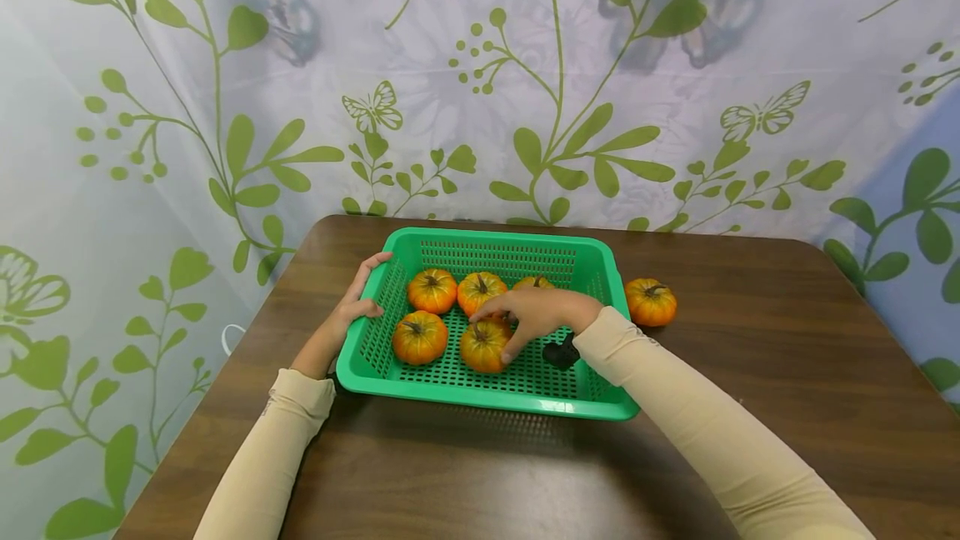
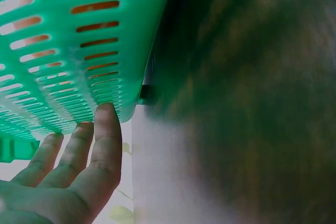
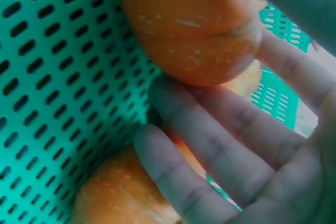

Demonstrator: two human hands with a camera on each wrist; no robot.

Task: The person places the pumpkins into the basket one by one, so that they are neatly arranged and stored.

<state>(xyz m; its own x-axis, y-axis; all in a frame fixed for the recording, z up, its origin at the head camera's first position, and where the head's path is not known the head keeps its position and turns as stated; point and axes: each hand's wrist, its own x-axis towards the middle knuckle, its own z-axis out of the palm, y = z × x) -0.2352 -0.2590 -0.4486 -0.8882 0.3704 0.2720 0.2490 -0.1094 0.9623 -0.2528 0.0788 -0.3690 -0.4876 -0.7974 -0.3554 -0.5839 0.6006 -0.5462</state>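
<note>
A green plastic basket (image 1: 487, 408) with slotted walls stands on the table with several small orange pumpkins inside. My left hand (image 1: 347, 311) grips its left rim, thumb over the edge; in the left wrist view the fingers (image 2: 107, 140) press against the outer wall. Inside the basket, my right hand (image 1: 534, 312) holds the front middle pumpkin (image 1: 483, 347) between thumb and fingers. The right wrist view shows that pumpkin (image 3: 194, 30) close to the slotted floor, with fingers along its side and another pumpkin (image 3: 123, 192) beside them. A back pumpkin (image 1: 534, 282) is partly hidden behind the right hand.
One pumpkin (image 1: 650, 303) sits on the brown wooden table (image 1: 757, 332), just outside the basket's right wall. A black object (image 1: 561, 352) shows under the right wrist. Behind the table hangs a cloth (image 1: 465, 132) printed with leaves and butterflies.
</note>
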